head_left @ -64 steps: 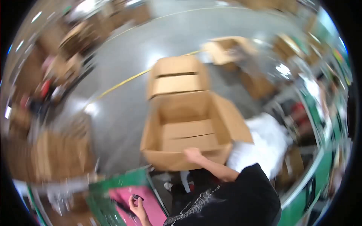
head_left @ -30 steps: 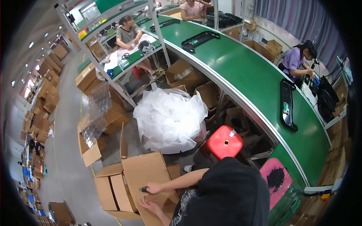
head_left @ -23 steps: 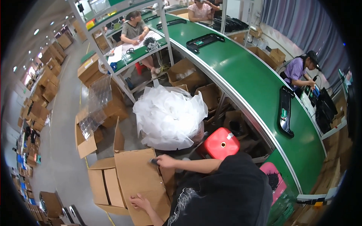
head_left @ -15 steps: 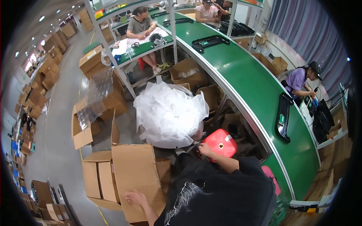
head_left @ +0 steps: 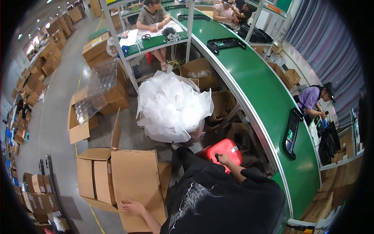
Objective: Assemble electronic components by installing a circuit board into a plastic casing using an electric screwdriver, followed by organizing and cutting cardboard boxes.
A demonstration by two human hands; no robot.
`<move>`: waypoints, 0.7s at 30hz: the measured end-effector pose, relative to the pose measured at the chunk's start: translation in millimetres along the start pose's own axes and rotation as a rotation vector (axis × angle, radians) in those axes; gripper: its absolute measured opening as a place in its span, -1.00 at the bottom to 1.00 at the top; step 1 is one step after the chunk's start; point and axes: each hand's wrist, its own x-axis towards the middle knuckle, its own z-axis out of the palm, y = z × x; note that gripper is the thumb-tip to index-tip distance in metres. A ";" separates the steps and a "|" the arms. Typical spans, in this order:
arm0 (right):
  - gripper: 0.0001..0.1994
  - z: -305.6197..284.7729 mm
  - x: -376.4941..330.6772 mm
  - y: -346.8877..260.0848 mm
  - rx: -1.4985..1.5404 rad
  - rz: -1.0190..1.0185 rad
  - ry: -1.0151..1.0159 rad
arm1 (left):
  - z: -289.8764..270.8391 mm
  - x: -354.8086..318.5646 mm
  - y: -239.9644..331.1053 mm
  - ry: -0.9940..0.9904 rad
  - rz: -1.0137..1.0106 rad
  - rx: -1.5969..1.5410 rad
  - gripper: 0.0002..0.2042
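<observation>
My left hand (head_left: pixel 132 206) lies flat with fingers apart on the brown panel of a cardboard box (head_left: pixel 136 177), at the lower left. My right hand (head_left: pixel 224 159) is on the seat of a red plastic stool (head_left: pixel 230 149), its fingers bent at the hole in the middle. The fingertips are partly hidden there, beside a small dark spot. In front of me stands a big heap of white, thin sheet-like wrapping (head_left: pixel 173 107), touched by neither hand.
A green conveyor (head_left: pixel 259 82) curves along the right, carrying black frame-like parts (head_left: pixel 291 134). Open cartons (head_left: pixel 224 105) sit beneath it. Co-workers sit beyond, one in a striped top (head_left: pixel 154 17), another in purple (head_left: pixel 309 99). Cartons draped with clear plastic (head_left: pixel 91 97) stand at left.
My right hand has moved from the stool's near left edge onto the hole in its seat. My left hand stays on the cardboard. The whole view has shifted slightly.
</observation>
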 end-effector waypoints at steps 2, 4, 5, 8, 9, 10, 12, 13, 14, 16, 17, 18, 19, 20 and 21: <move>-0.40 -1.3 33.5 -42.9 0.007 -0.014 -0.088 | 4.3 1.0 -2.8 0.076 0.024 0.052 -0.55; -0.64 11.2 68.0 -87.1 -0.135 -0.222 0.018 | 13.1 -2.4 -7.8 0.004 -0.128 0.216 -0.54; -0.71 12.2 72.8 -114.8 -0.118 -0.259 0.019 | 7.3 5.1 4.9 0.004 -0.116 0.212 -0.54; -0.73 13.1 102.0 -197.2 -0.033 -0.223 -0.152 | 8.9 25.9 47.1 -0.317 -0.430 0.322 -0.59; -0.72 26.6 122.0 -212.4 -0.058 -0.329 -0.134 | 25.8 29.1 58.7 -0.302 -0.423 0.290 -0.60; -0.73 36.3 142.9 -223.7 -0.035 -0.423 -0.163 | 49.9 41.0 71.2 -0.289 -0.402 0.255 -0.60; -0.72 36.4 159.3 -271.0 -0.042 -0.426 -0.313 | 99.4 72.2 86.8 -0.242 -0.376 0.200 -0.62; -0.71 36.4 170.1 -288.1 -0.115 -0.476 -0.289 | 118.8 88.8 86.4 -0.224 -0.356 0.179 -0.62; -0.71 35.8 180.8 -304.6 -0.191 -0.526 -0.266 | 136.3 104.6 85.2 -0.208 -0.337 0.161 -0.63; -0.69 33.1 197.0 -335.2 -0.070 -0.559 -0.338 | 165.6 125.1 84.5 -0.182 -0.326 0.132 -0.63; -0.68 29.6 204.4 -349.1 -0.100 -0.637 -0.357 | 170.2 126.7 78.9 -0.169 -0.333 0.132 -0.64; -0.68 21.1 215.9 -362.4 -0.124 -0.650 -0.394 | 170.5 123.7 70.8 -0.157 -0.349 0.137 -0.64; -0.69 9.2 222.8 -378.0 -0.101 -0.613 -0.422 | 161.0 113.2 54.6 -0.143 -0.373 0.157 -0.65; -0.69 -2.1 230.2 -392.0 -0.085 -0.576 -0.455 | 145.2 97.6 39.8 -0.128 -0.402 0.181 -0.65; -0.70 -14.2 238.5 -407.0 -0.114 -0.577 -0.428 | 124.4 76.3 26.7 -0.109 -0.440 0.212 -0.65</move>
